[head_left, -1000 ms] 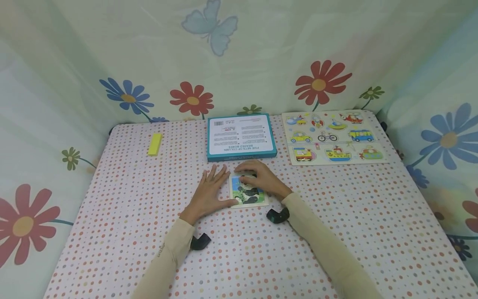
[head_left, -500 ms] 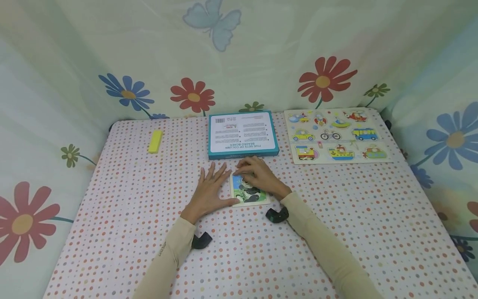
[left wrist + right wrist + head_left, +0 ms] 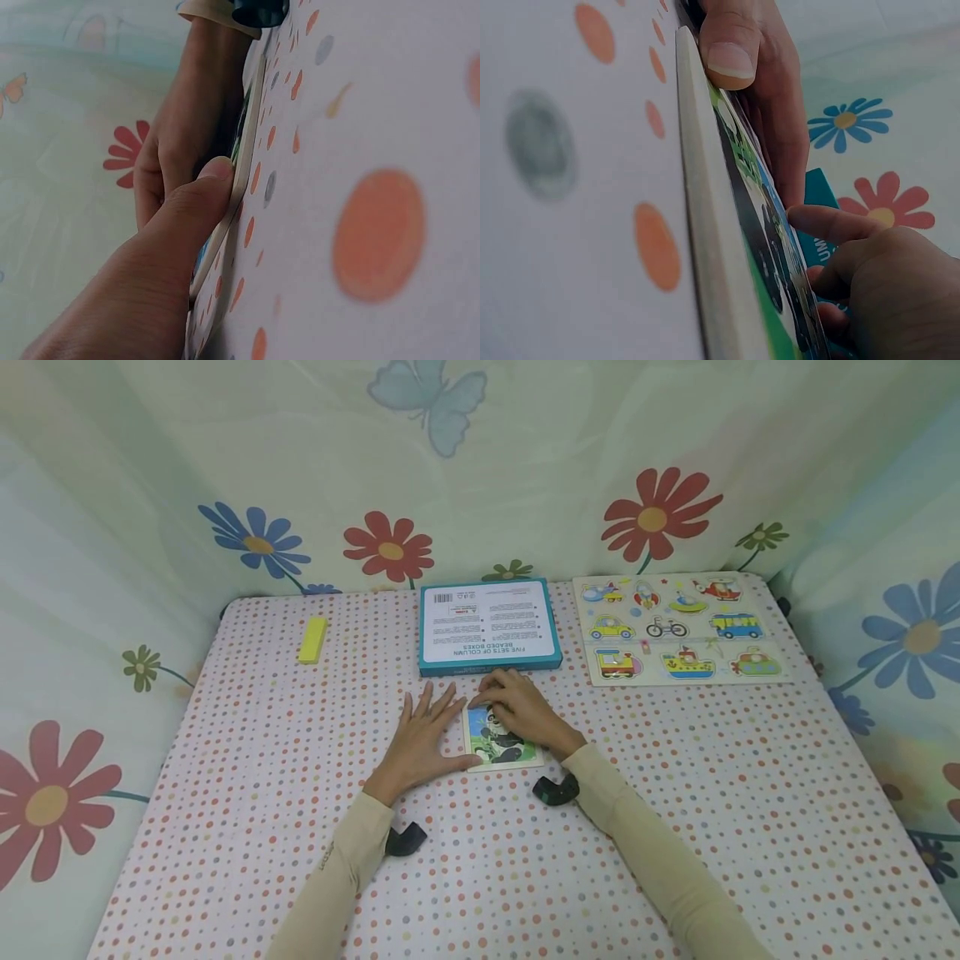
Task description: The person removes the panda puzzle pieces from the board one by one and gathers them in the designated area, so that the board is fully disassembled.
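Note:
A small square panda picture puzzle (image 3: 498,753) with a pale frame lies flat on the table between the hands. My left hand (image 3: 422,745) lies along its left side with fingers spread; the thumb (image 3: 202,191) rests on the near left corner of the frame. Over the far part of the puzzle arches my right hand (image 3: 528,710). Its index finger (image 3: 840,223) reaches out and touches the picture near the far left corner, while the other fingers are bent. The right hand hides the puzzle's far right part from the head view.
A teal-edged box (image 3: 489,625) with a white printed label stands just beyond the hands. To its right lies a vehicle puzzle board (image 3: 678,627). A yellow block (image 3: 312,640) is at the back left. Dotted cloth covers the table (image 3: 480,877), with flowered curtains (image 3: 300,460) around it.
The right hand's fingertips have shifted to the puzzle's far left corner, showing more of the panda. The left hand stays in place. The whole head view has tilted slightly.

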Available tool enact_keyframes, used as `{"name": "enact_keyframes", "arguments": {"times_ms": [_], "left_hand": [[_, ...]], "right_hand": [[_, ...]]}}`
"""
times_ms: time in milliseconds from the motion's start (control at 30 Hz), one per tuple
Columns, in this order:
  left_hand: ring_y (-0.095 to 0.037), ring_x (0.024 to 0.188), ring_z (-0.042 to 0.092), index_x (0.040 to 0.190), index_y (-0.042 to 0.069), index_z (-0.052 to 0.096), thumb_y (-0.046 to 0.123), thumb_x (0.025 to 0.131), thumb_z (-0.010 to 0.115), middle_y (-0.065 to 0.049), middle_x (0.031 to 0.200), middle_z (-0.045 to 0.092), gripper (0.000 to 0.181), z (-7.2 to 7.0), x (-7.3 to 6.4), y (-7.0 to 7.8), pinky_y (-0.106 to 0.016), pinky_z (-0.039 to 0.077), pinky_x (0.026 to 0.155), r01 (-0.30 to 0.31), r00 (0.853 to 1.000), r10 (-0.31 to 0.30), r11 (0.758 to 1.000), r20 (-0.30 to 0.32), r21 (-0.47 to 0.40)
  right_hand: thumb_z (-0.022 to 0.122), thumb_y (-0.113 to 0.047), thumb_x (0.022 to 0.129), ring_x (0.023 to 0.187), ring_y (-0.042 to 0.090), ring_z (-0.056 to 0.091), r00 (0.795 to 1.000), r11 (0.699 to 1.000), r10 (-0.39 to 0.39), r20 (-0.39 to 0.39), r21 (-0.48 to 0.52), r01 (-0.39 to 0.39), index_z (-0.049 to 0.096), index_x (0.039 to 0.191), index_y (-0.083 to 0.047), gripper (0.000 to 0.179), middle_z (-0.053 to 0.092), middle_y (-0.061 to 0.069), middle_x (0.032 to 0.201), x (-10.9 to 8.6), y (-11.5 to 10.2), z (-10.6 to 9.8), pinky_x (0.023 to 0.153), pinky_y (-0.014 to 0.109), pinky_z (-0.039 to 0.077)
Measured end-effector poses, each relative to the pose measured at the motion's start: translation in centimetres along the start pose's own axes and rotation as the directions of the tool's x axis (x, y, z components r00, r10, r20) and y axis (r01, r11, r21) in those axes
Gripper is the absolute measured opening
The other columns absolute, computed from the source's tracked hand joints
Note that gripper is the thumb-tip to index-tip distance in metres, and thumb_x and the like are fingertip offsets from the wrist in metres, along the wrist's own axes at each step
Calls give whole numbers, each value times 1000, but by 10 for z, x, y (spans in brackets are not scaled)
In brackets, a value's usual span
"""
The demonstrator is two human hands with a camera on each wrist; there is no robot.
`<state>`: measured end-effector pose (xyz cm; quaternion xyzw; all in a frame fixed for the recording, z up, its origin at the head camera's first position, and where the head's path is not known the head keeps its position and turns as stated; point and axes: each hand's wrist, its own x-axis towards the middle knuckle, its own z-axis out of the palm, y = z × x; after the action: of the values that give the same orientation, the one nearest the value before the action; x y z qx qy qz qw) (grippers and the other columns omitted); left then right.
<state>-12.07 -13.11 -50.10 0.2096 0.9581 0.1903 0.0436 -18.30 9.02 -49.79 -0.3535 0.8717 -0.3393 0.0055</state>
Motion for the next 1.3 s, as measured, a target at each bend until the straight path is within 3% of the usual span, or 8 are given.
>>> {"name": "enact_keyframes", "arguments": {"times_ms": [433,700,800,1033,1300], "left_hand": [[-29,148,-6,153,24,27,81,74,53,4,161,9,101,2,2,1,-55,-10,116,2,1000,-2,1000,3,-13],[-28,148,-2,150,29,33,70,84,52,1,161,14,80,-1,-6,4,-52,-8,117,8,1000,-11,992,-24,-129],[-28,148,1,145,32,42,64,88,52,0,160,17,66,-1,-10,4,-50,-6,118,-22,999,14,986,-49,-164],[-36,147,1,136,39,53,54,94,52,-5,160,18,45,1,-17,2,-57,-5,116,-146,989,139,979,-56,-139],[-35,147,-1,134,42,53,55,93,52,-4,160,18,43,0,-17,-1,-57,-5,116,-151,988,147,974,-36,-168]], "right_hand": [[49,4,92,100,20,45,1000,999,12,-3,-41,-12,73,103,-18,34,57,3,114,1,-2,2,87,40,39],[47,4,93,101,21,44,999,999,48,20,-26,-48,73,103,-17,35,56,4,115,2,-5,2,89,40,37],[45,5,92,101,21,44,999,999,50,17,-17,-50,73,102,-17,37,56,4,115,3,-6,1,88,40,38],[42,4,94,99,20,44,998,998,63,12,17,-63,73,103,-19,39,57,3,116,3,-7,1,88,40,38],[41,3,96,101,21,44,997,996,78,21,42,-78,74,103,-17,38,56,4,116,2,-8,0,89,41,38]]}}
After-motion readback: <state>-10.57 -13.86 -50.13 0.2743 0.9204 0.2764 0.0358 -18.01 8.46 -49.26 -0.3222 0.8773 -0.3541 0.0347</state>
